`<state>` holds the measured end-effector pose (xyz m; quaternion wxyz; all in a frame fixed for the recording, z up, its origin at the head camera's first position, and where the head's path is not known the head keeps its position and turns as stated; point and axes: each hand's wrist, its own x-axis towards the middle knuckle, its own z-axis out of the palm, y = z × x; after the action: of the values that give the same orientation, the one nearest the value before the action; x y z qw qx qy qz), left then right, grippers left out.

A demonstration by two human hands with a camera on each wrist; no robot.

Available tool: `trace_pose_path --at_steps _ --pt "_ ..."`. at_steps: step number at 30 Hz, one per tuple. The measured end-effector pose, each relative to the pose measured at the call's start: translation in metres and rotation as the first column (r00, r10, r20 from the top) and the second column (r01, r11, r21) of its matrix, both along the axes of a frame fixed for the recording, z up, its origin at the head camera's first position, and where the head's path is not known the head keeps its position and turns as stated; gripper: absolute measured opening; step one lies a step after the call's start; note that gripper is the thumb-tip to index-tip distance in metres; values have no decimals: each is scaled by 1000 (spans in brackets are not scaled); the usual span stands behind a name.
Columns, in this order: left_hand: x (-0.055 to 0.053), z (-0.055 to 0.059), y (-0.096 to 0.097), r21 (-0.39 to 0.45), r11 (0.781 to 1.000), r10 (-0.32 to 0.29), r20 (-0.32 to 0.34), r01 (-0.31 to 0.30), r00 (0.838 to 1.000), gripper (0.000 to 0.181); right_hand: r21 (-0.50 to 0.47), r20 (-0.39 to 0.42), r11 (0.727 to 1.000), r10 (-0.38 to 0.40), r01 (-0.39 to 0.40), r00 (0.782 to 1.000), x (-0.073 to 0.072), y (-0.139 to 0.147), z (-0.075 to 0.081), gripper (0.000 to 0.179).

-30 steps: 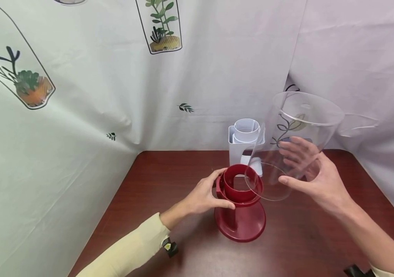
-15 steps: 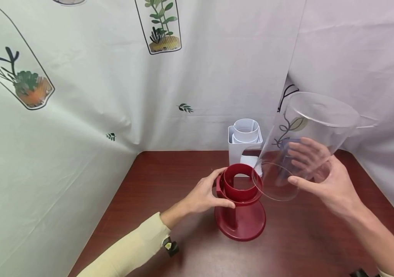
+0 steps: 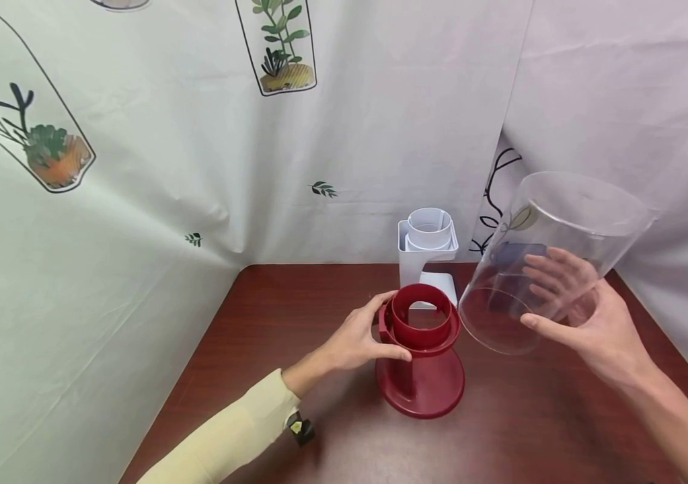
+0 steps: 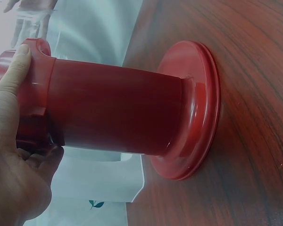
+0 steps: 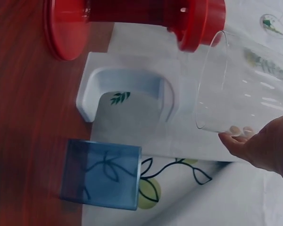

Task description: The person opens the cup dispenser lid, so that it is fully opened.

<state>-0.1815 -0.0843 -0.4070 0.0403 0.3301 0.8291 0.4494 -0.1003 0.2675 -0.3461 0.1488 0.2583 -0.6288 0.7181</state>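
A red stand [image 3: 436, 392] with a round collar on top and a disc base is upright on the table. My left hand [image 3: 357, 341] grips its collar from the left, thumb across the front and fingertips behind. My right hand [image 3: 598, 329] holds a wide clear cylinder [image 3: 574, 208], leaning to the right, in the air right of the stand. Its lower rim hangs close beside the red collar in the head view. In the right wrist view, fingertips show through the clear wall [image 5: 243, 70]. The left wrist view shows the red column [image 4: 118, 106] from its side.
Behind the red stand is a white stand [image 3: 411, 265] with a ring in its square top. A translucent blue box [image 5: 101, 174] sits at the back right, seen through the cylinder in the head view. White plant-print fabric [image 3: 368, 134] surrounds the reddish-brown wooden table [image 3: 295, 302].
My right hand has carried the clear cylinder to the right, away from the red collar, tilting it further right. My left hand stays on the red stand, which has barely moved.
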Motion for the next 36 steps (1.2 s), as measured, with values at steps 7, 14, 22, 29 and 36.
trace_pose_path --at_steps 7,14,22,29,36 --pt "-4 0 2 -2 1000 -2 -21 2 1000 98 18 19 1000 -15 15 1000 2 7 -14 97" --pt "-6 1 4 8 1000 -12 -9 12 1000 98 71 63 993 -96 91 993 4 20 -28 100" --pt "-10 1 5 -23 1000 8 -3 -8 1000 99 258 89 936 -269 238 959 3 33 -49 97" --pt "-15 2 7 -14 1000 3 10 -2 1000 98 356 84 884 -353 303 932 -2 41 -69 97" --pt "-19 2 10 -24 1000 7 1 -7 1000 98 438 64 833 -405 339 912 -6 51 -88 96"
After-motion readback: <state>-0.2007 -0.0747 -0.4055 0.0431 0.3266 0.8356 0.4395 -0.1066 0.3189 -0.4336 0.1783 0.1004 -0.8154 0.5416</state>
